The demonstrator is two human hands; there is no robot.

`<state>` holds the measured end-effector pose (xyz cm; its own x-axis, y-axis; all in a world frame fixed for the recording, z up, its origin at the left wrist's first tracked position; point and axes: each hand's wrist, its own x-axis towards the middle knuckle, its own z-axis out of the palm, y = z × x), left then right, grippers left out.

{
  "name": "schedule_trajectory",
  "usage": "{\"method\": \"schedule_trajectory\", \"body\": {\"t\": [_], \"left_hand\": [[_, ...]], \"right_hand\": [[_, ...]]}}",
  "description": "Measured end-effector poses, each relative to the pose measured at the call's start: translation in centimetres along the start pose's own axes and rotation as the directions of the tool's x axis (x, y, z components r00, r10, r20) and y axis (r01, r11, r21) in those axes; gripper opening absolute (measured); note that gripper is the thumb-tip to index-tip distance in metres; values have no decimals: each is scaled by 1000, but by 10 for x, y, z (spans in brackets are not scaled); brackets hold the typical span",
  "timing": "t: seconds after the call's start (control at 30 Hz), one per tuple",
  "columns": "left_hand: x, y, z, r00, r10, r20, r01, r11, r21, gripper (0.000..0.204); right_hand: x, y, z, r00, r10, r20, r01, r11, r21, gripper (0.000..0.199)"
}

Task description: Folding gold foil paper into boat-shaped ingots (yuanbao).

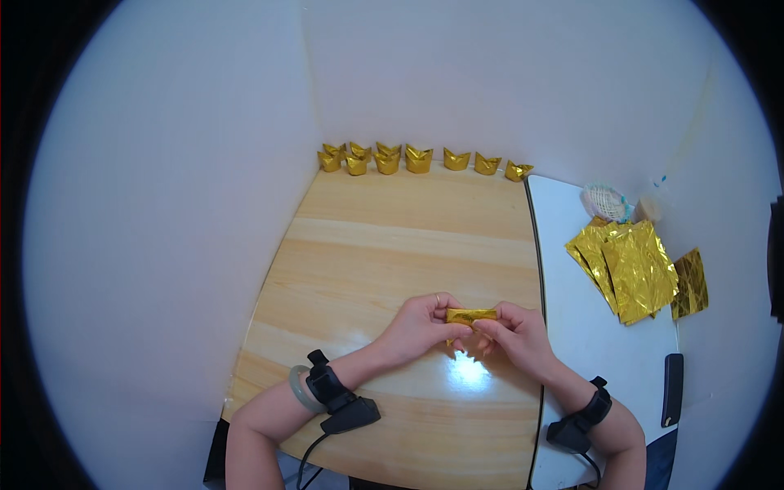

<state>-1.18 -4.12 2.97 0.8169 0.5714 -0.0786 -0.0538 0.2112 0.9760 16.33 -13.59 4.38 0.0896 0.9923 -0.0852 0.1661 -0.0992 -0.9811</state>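
Between my two hands, above the wooden table [392, 269], is a small folded piece of gold foil paper [471, 314]. My left hand [426, 320] pinches its left end, thumb along the near side. At the right end, my right hand [514, 333] grips it between thumb and fingers. The paper is a narrow strip lying crosswise; its underside is hidden by my fingers. Along the table's far edge stand several folded gold paper ingots [418, 160], boat-shaped with raised points, doubled up toward the left.
On the white table [572, 359] to the right lies a fanned stack of gold foil sheets [641, 269]. Behind it are a white woven basket [605, 202] and a light brown object [648, 210]. A dark flat bar [672, 390] lies near the right edge. White walls enclose the tables.
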Motion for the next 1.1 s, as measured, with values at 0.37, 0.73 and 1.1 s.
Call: {"method": "schedule_trajectory", "body": {"t": [0.37,0.73,1.1], "left_hand": [[-6,5,1,979,182,-95,-166,974,153,14],[-3,15,3,621,783,-25,-443,377,813,19],[-4,8,3,700,711,60,-465,391,794,16]], "right_hand": [[1,1,-4,933,-337,-128,297,921,-253,19],[1,10,-3,917,-381,-117,314,872,-374,18],[5,7,2,711,-704,-4,529,537,-657,21]]}}
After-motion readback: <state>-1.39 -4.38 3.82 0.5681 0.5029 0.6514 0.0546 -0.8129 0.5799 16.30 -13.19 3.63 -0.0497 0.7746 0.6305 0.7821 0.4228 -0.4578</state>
